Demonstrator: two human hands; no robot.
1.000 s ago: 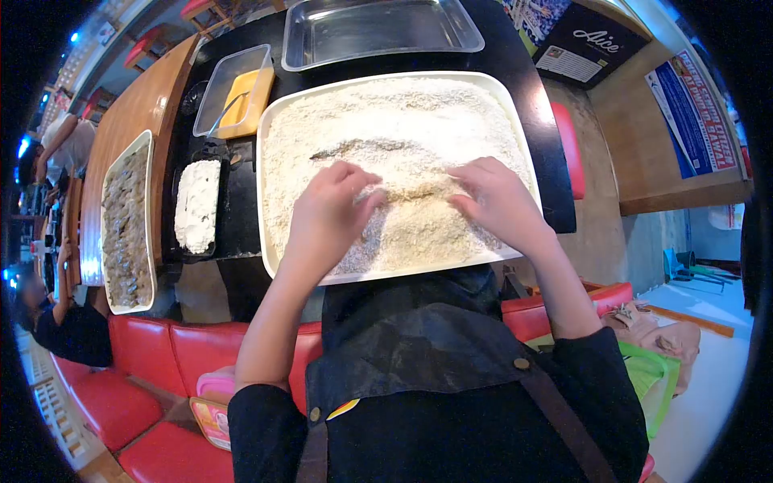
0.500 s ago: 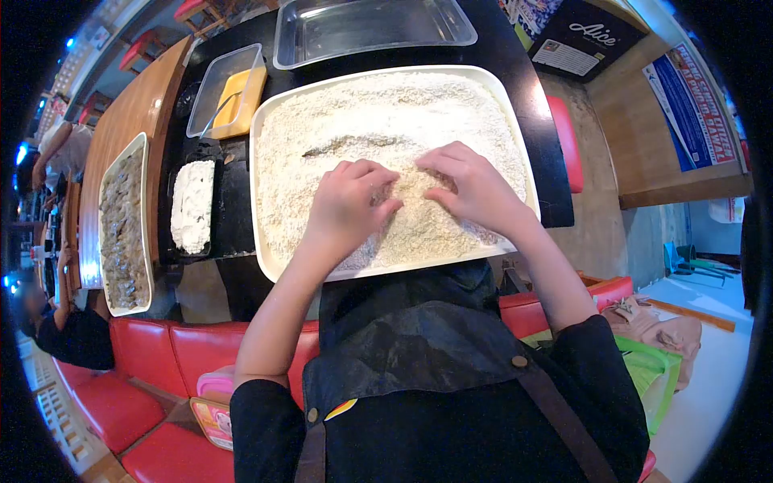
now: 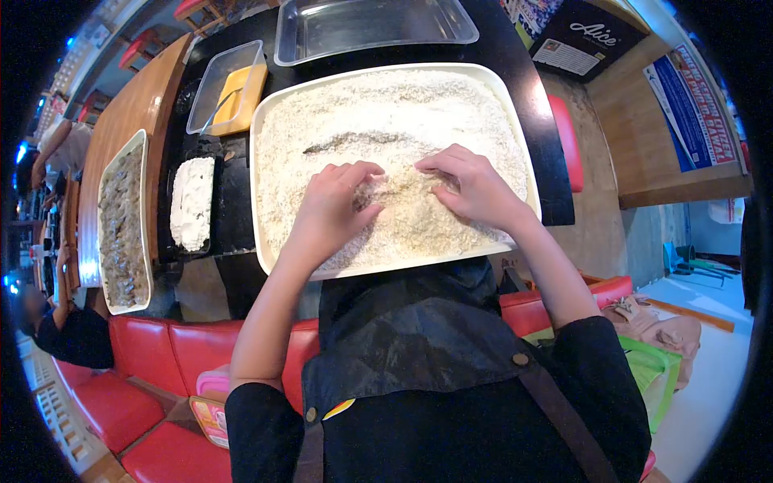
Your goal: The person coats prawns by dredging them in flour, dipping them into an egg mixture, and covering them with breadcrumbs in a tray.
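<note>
A large cream tray (image 3: 259,233) of pale breadcrumbs (image 3: 451,105) lies before me. My left hand (image 3: 332,208) rests in the crumbs left of centre, its fingers curved and its thumb apart. Facing it from the right, my right hand (image 3: 473,187) has bent fingers touching the crumbs, thumb likewise apart. Between the two is a low mound of crumbs (image 3: 409,197); whether anything lies under it is hidden. Beyond my left hand, a long dark greyish strip (image 3: 354,142) shows in the crumbs; I cannot tell what it is.
Left of the tray stand a black container of white powder (image 3: 193,203) and a clear tub (image 3: 203,88) with yellow-orange contents and a utensil. Farther left is a long tray of greyish pieces (image 3: 125,229). A clear plastic bin (image 3: 374,28) stands behind. Another person's arm (image 3: 60,282) shows far left.
My left hand has shifted slightly left, and its fingers have spread from the thumb. My right hand has moved a little right. The gap between them is wider, showing more of the mound.
</note>
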